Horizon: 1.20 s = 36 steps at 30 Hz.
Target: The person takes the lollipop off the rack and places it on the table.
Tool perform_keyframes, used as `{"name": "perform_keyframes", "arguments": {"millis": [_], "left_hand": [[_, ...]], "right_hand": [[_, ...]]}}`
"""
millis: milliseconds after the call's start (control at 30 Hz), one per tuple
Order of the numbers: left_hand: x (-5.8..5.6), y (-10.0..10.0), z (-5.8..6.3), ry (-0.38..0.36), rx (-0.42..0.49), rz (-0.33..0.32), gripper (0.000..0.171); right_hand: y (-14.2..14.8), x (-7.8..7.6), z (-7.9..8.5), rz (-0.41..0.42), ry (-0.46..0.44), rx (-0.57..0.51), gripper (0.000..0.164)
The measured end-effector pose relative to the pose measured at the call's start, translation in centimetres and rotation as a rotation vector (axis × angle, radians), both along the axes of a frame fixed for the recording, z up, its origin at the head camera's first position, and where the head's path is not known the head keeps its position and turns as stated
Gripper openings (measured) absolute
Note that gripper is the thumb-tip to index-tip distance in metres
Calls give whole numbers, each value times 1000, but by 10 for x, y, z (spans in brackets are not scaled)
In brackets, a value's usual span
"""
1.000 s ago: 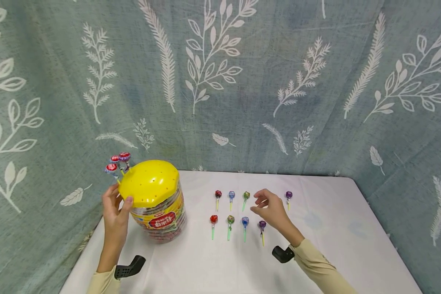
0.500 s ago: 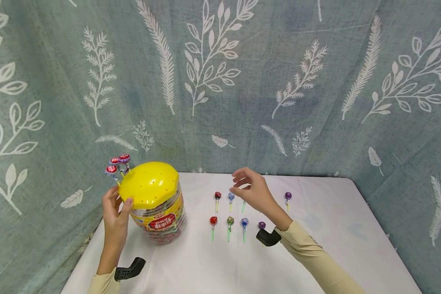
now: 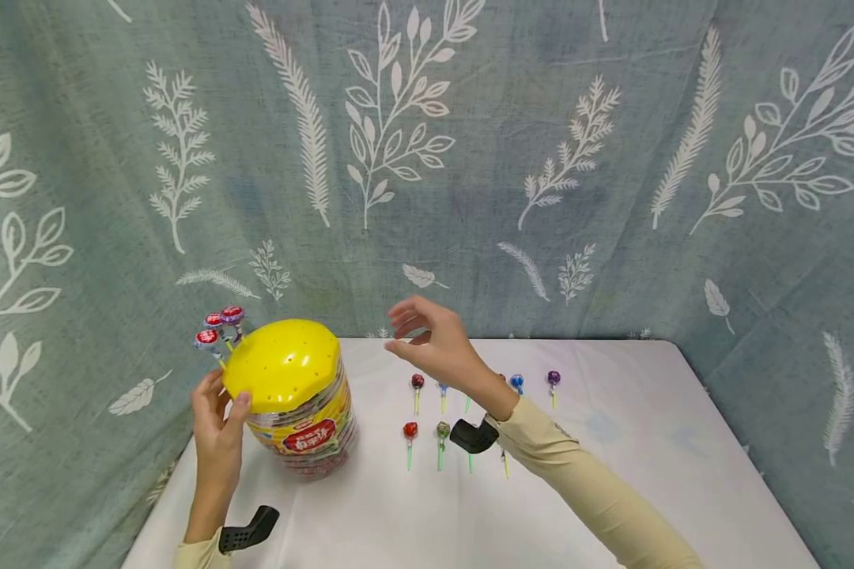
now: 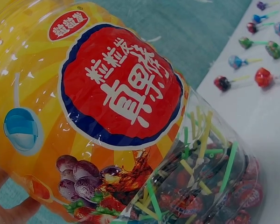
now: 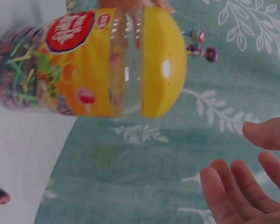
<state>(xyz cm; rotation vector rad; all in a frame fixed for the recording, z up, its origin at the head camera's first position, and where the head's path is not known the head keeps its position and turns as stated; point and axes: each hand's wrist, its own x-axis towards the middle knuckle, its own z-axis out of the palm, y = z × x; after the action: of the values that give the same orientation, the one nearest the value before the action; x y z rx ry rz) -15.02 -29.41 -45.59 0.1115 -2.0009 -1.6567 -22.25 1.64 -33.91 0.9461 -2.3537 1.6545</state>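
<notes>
On the left of the head view stands a clear plastic candy jar [image 3: 311,435] with a yellow-and-red label and a domed yellow lid [image 3: 285,363] pierced with small holes. Several wrapped lollipops [image 3: 232,316] stick up from the lid's left edge. My left hand [image 3: 217,431] grips the jar's upper left side, thumb at the lid's rim. My right hand [image 3: 430,340] hovers to the right of the lid, fingers loosely bent and apart. Nothing sits between its thumb and fingertips in the right wrist view. More lollipops with green and yellow sticks [image 4: 207,154] fill the jar's lower part.
Two rows of lollipops lie on the white table [image 3: 370,521], among them a red one [image 3: 410,431], a green one [image 3: 443,431] and a purple one [image 3: 553,378]. My right forearm hides part of the rows. A leaf-patterned curtain [image 3: 470,261] hangs behind the table.
My right hand has moved left and upward, from beside the table's lollipops toward the jar. The left hand keeps its grip and the jar stays in place; the head view has shifted slightly.
</notes>
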Motion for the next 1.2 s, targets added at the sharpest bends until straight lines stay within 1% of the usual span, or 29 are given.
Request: {"name": "perform_keyframes", "arguments": {"millis": [233, 433, 600, 800, 933, 1033, 1200], "left_hand": [[1, -2, 0, 10, -25, 6, 56], [1, 0, 1, 31, 7, -11, 55], [2, -2, 1, 27, 12, -1, 54], [4, -6, 3, 20, -11, 15, 55], [3, -7, 4, 24, -4, 15, 55], [3, -5, 4, 38, 18, 11, 54], [1, 0, 2, 37, 17, -4, 54]], "right_hand": [[-29, -5, 11, 59, 20, -26, 33], [-54, -9, 18, 113, 21, -34, 33], [-79, -13, 23, 166, 6, -28, 32], [-108, -17, 29, 170, 39, -9, 37], [-127, -20, 30, 188, 43, -10, 39], [-139, -22, 28, 211, 33, -23, 40], [-154, -20, 23, 210, -16, -25, 40]]}}
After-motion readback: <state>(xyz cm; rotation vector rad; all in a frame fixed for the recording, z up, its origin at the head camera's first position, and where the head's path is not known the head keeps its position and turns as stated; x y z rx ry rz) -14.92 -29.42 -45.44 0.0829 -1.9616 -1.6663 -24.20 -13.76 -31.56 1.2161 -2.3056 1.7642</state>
